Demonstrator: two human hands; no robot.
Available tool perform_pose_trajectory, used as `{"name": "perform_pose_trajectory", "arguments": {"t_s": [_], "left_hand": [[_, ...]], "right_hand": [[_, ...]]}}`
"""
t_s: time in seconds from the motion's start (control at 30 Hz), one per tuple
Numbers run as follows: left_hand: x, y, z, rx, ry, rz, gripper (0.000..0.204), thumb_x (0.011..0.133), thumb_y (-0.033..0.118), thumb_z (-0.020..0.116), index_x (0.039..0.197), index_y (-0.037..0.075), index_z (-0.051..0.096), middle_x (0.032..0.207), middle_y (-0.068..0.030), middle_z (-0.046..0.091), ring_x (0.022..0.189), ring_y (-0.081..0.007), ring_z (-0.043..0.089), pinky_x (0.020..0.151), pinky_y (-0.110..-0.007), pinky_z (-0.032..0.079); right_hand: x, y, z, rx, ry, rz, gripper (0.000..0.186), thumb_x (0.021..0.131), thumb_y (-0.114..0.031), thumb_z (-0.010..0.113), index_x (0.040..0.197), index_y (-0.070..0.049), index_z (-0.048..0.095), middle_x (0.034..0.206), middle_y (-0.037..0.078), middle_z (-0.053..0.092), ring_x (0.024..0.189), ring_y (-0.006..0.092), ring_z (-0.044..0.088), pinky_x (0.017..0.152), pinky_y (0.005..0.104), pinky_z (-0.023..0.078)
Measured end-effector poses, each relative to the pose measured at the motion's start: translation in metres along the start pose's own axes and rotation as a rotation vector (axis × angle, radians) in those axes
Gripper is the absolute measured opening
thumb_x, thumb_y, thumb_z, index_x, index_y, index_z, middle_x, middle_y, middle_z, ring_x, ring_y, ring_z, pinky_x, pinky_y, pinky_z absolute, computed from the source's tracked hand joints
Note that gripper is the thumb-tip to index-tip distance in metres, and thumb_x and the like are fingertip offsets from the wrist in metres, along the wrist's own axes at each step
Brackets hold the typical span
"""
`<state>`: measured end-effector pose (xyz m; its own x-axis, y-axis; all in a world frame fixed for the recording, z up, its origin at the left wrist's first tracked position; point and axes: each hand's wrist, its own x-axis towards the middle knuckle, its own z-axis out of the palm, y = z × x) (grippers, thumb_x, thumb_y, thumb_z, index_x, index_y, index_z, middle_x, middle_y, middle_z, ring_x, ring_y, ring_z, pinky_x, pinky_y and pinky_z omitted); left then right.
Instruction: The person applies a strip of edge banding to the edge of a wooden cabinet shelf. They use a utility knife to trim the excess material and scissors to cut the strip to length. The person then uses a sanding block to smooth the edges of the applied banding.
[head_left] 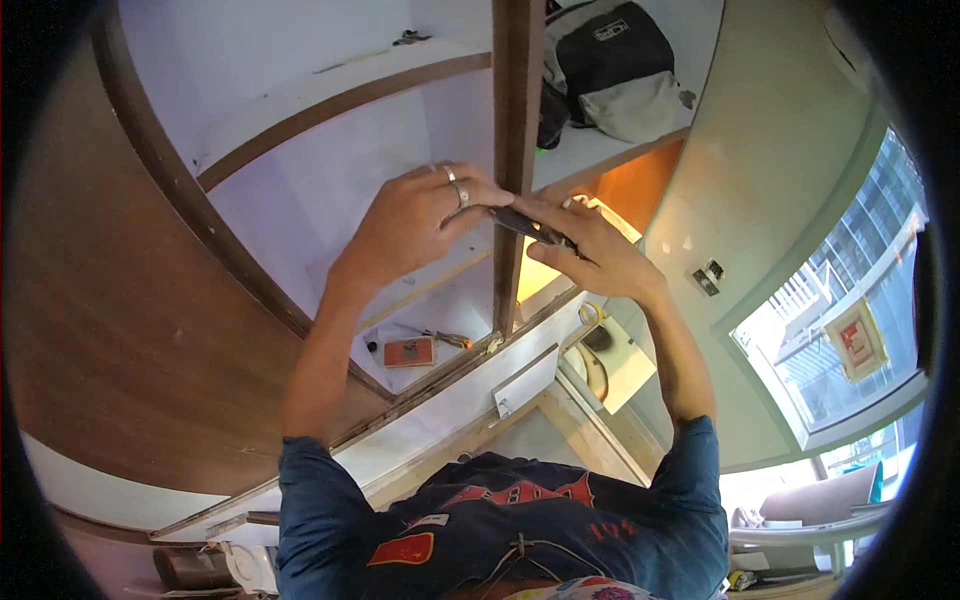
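Note:
Both my hands are raised in front of the brown upright post (508,120) between two cabinet compartments. Between them is a dark, narrow piece (517,222) with a shinier metallic part at its right end; its exact kind does not show. My left hand (425,215), with rings on its fingers, pinches the piece's left end between thumb and fingertips. My right hand (595,250) grips the right end, its index finger stretched along the top and its thumb below. The fingertips of the two hands nearly meet. Part of the piece is hidden by my fingers.
A black and grey bag (620,70) sits on the upper right shelf. An open door with a metal hinge (708,277) stands at right. On the lower left shelf lie a reddish box (409,351) and orange-handled pliers (447,339). A tape roll (591,313) is below the post.

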<state>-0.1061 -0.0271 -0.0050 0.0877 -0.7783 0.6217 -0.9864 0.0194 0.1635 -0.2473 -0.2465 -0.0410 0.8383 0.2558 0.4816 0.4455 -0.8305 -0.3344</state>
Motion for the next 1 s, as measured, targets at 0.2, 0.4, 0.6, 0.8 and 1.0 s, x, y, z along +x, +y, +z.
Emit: {"name": "perform_pose_trajectory", "arguments": {"t_s": [0.2,0.4,0.6,0.8,1.0], "left_hand": [[-0.016,-0.02,-0.021,-0.15,0.172,-0.038,0.016,0.085,0.013,0.071,0.1,0.009,0.074,0.101,-0.0078,0.07,0.093,-0.0263,0.066,0.081,-0.038,0.053],[0.02,-0.023,-0.03,0.544,0.438,0.105,0.031,0.087,0.01,0.069,0.118,0.012,0.068,0.122,-0.008,0.065,0.114,-0.027,0.06,0.099,-0.042,0.046],[0.047,-0.057,-0.008,0.732,0.445,0.045,0.037,0.085,0.012,0.064,0.122,0.009,0.066,0.123,-0.0087,0.065,0.12,-0.0259,0.057,0.112,-0.046,0.034],[0.02,-0.045,-0.037,0.685,0.459,0.004,0.035,0.083,0.011,0.066,0.118,0.013,0.068,0.116,-0.0061,0.066,0.115,-0.0238,0.059,0.111,-0.046,0.035],[0.001,-0.049,-0.051,0.855,0.491,-0.031,0.038,0.08,0.01,0.07,0.118,0.014,0.068,0.111,-0.003,0.065,0.107,-0.0232,0.059,0.104,-0.043,0.039]], "right_hand": [[0.02,-0.014,-0.019,0.211,-0.131,0.088,0.054,0.104,-0.038,0.048,0.149,-0.008,0.042,0.112,0.02,0.06,0.103,0.0325,0.059,0.093,0.0397,0.045],[0.055,0.004,-0.062,-0.337,0.164,0.03,0.051,0.102,-0.035,0.05,0.147,-0.013,0.045,0.111,0.019,0.059,0.099,0.035,0.059,0.09,0.0393,0.047],[0.111,0.007,-0.079,-0.682,0.151,-0.065,0.048,0.1,-0.034,0.052,0.146,-0.019,0.048,0.109,0.014,0.057,0.086,0.0335,0.06,0.081,0.0426,0.049],[0.136,0.022,-0.096,-0.758,0.039,-0.185,0.045,0.099,-0.032,0.055,0.142,-0.02,0.053,0.105,0.011,0.056,0.078,0.0313,0.059,0.077,0.0447,0.049],[0.151,0.01,-0.11,-0.787,-0.092,-0.183,0.042,0.099,-0.029,0.055,0.139,-0.018,0.056,0.104,0.011,0.055,0.08,0.0312,0.059,0.081,0.0424,0.048]]}}
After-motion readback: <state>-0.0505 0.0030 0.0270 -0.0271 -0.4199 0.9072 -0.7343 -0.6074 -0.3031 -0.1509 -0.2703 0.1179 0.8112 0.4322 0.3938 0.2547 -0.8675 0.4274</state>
